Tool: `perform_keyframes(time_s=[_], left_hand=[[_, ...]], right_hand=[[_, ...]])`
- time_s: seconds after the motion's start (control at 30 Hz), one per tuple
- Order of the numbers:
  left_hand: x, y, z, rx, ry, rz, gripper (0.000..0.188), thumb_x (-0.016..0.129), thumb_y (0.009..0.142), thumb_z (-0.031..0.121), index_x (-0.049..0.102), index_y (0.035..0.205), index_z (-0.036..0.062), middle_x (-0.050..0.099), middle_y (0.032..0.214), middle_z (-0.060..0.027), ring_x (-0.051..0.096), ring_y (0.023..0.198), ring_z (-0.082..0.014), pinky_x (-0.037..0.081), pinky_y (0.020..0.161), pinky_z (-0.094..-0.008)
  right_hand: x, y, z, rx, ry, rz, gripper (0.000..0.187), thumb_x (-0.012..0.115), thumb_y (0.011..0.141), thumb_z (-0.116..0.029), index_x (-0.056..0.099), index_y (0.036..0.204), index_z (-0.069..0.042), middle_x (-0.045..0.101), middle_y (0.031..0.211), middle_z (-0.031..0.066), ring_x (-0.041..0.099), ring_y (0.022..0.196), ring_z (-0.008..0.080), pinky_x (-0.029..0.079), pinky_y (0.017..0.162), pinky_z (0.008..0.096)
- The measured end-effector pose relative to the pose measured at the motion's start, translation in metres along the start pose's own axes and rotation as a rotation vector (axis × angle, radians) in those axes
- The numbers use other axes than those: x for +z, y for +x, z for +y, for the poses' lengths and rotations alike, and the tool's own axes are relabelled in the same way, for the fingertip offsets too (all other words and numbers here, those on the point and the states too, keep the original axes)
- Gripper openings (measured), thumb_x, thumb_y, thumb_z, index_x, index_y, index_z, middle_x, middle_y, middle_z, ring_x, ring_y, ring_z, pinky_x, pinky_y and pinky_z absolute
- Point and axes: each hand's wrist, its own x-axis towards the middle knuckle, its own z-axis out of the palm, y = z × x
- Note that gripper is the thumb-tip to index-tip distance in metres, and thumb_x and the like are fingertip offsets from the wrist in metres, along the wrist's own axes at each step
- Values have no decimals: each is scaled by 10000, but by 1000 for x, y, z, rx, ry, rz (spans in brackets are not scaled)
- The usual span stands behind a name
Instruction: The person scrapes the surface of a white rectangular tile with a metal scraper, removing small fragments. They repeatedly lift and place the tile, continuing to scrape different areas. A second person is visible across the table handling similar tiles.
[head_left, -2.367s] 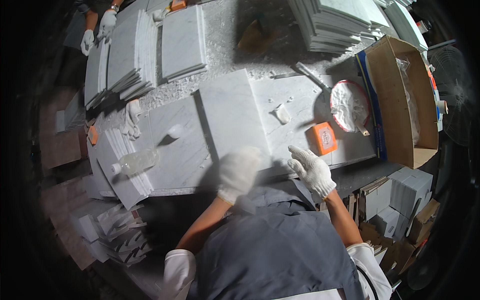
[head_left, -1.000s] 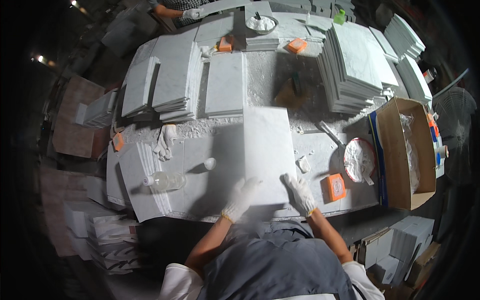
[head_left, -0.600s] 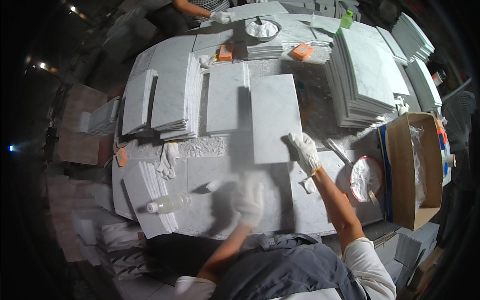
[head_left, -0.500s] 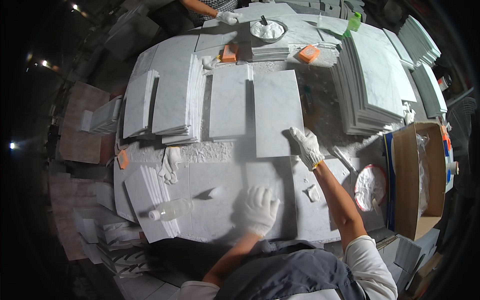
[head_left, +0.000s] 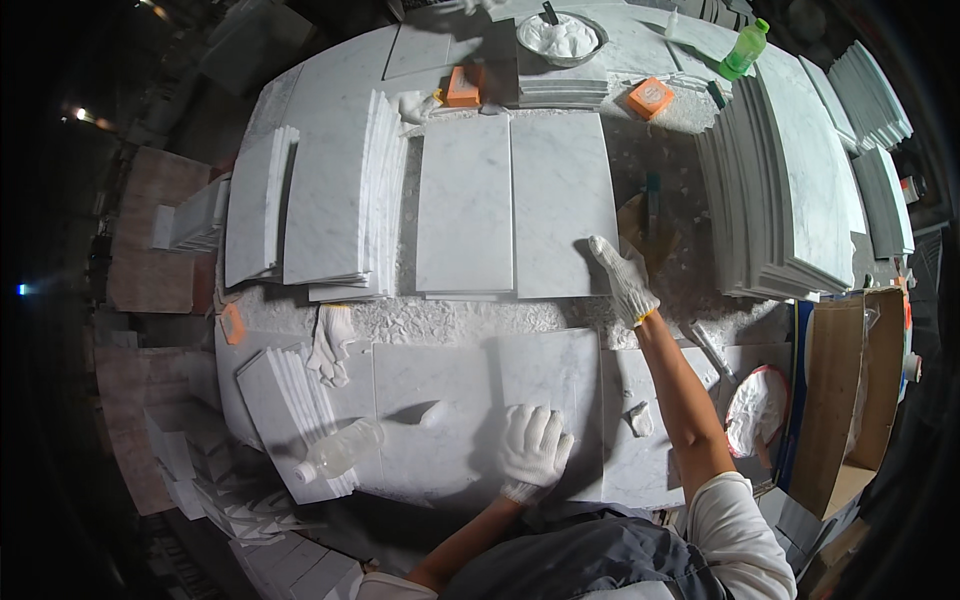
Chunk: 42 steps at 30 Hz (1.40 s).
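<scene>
My gloved right hand (head_left: 627, 283) is at the lower right edge of a pale grey-veined marble tile (head_left: 563, 200), thumb on the top face and fingers at the side, partly hidden. That tile lies flush along its left side with a second marble tile (head_left: 465, 205). My left hand (head_left: 536, 447), also in a white knit glove, rests with fingers extended on a marble slab (head_left: 440, 455) close to me; it holds nothing.
Stacks of tiles stand left (head_left: 330, 200) and right (head_left: 815, 190). A clear bottle (head_left: 345, 447) lies near the front left. Orange blocks (head_left: 651, 98), a bowl of white paste (head_left: 560, 38) and a green bottle (head_left: 743, 50) sit farther back. At right is an open cardboard box (head_left: 840, 390).
The tile at my right hand has moved back, level with its left neighbour and touching it. My left hand stays on the slab. The other person's hand has mostly left the top edge.
</scene>
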Motion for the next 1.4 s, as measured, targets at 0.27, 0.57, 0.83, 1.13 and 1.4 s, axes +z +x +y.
perform_keyframes(time_s=[0.27,0.57,0.83,1.13,1.4], left_hand=[[-13,13,2,60,6,-7,368,757,757,243,670,1032,14,613,1042,-106,577,953,-312,502,883,-461],[-2,-3,1,3,64,-28,290,690,802,244,736,1054,108,661,1152,-57,593,1175,-294,490,1045,-493],[4,-12,1,30,153,45,345,721,788,284,722,1096,127,639,1218,-47,572,1219,-284,481,1051,-480],[-1,-12,-1,21,81,-35,399,747,791,324,717,1129,115,643,1234,-65,572,1222,-296,474,1057,-496],[-6,-6,-2,2,-5,-79,350,730,815,298,707,1108,106,636,1182,-63,596,1173,-299,514,1011,-485]], right_hand=[[4,5,-12,296,56,38,482,752,944,-420,694,1205,-19,714,1109,32,615,1003,122,488,925,303],[0,9,9,282,-23,15,519,714,966,-457,676,1236,-15,704,1158,35,603,1047,116,480,949,304],[-4,12,24,277,-46,26,576,674,976,-522,663,1268,-26,669,1152,30,577,1052,116,483,933,305],[-5,16,24,237,-372,-39,499,322,1130,-361,452,1506,-60,585,1369,180,617,1198,286,496,1030,360],[-3,21,27,288,-166,117,636,552,1012,-573,615,1373,-53,666,1132,55,617,990,146,514,834,301]])
